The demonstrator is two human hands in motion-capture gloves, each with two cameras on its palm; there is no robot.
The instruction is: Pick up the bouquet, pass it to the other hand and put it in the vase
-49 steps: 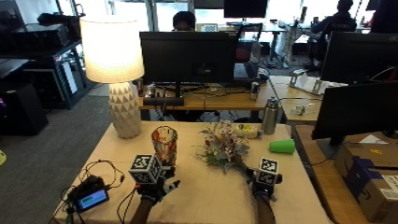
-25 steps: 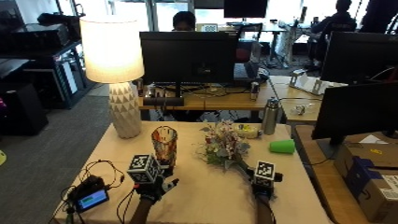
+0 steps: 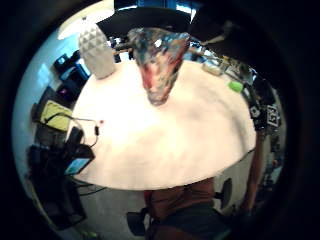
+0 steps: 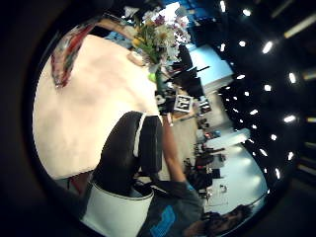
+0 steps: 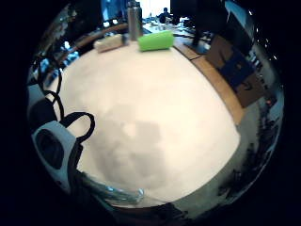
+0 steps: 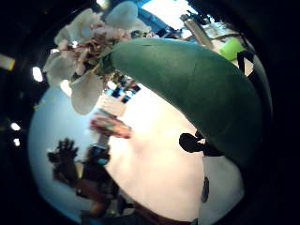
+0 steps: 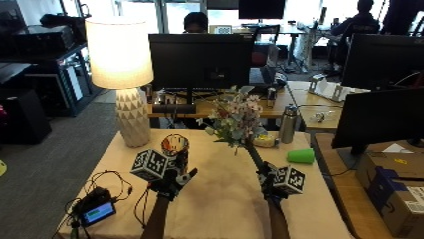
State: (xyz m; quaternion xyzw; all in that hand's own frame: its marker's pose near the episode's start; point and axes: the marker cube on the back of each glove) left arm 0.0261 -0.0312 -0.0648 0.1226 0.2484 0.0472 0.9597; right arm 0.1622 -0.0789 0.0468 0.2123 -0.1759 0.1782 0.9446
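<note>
So my right hand had the bouquet gripped by the stems, lifted off the table with the blooms up high. My left hand hovered near the vase; couldn't tell how its fingers sat. Pickup looked done, so next I'd need to bring the stems over for the handoff.
</note>
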